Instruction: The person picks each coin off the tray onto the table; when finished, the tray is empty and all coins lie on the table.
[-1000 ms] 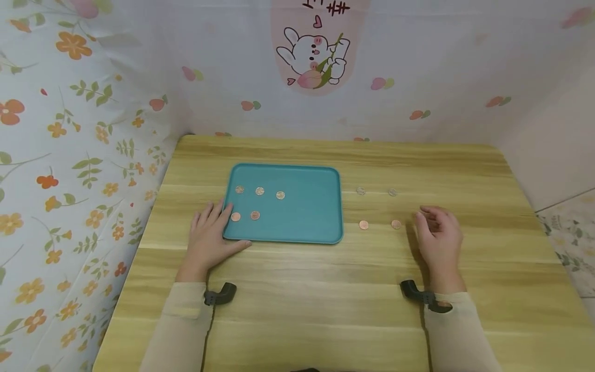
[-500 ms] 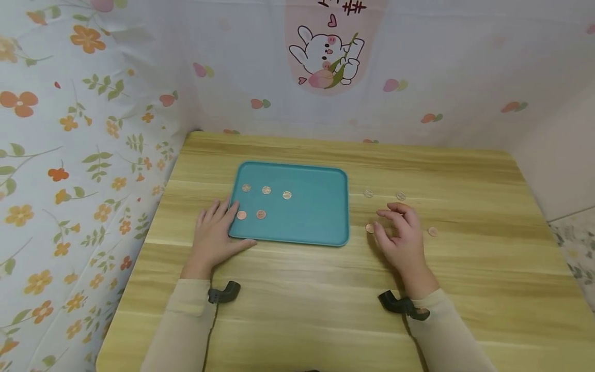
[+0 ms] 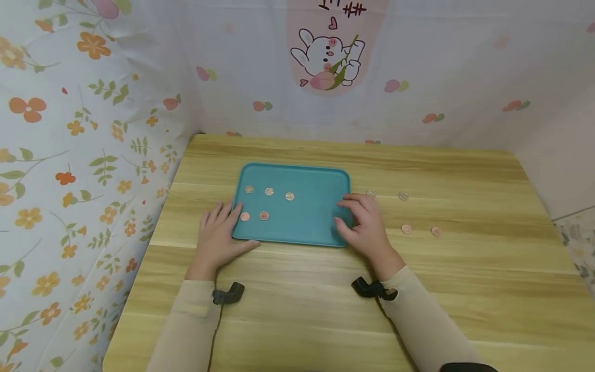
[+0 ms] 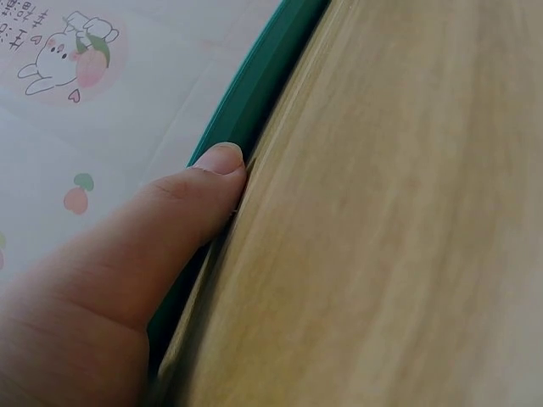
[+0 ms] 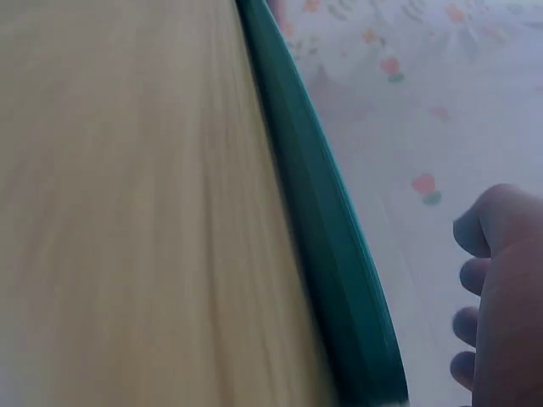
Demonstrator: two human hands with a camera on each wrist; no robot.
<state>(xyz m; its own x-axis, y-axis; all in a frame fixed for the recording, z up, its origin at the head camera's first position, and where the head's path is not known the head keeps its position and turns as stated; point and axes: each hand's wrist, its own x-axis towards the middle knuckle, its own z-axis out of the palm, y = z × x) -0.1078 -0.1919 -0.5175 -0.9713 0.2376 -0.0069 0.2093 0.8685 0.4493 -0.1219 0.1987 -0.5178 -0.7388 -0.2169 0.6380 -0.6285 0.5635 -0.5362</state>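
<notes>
A teal tray (image 3: 311,217) lies on the wooden table, bearing several coins. Three pale coins, one of them (image 3: 269,191), form the back row, and two copper coins, one of them (image 3: 264,215), the front row. My left hand (image 3: 217,240) rests at its front left corner, fingers spread; in the left wrist view the thumb (image 4: 195,191) touches the tray's side. Over the right edge reaches my right hand (image 3: 367,227), its fingers bent, a gap between thumb and forefinger and nothing visible there. In the right wrist view its thumb (image 5: 513,246) appears beyond the tray's side.
Right of the tray, a silver coin (image 3: 403,196) and another partly behind my right hand lie on the table (image 3: 297,310). Closer to me are a copper coin (image 3: 406,229) and a second copper coin (image 3: 436,231). A printed cloth (image 3: 232,51) hangs behind and at the left.
My right hand has moved left across the loose coins to the tray's right edge, uncovering copper coins and overlapping where another lay. The left hand stays put. The head view has shifted slightly.
</notes>
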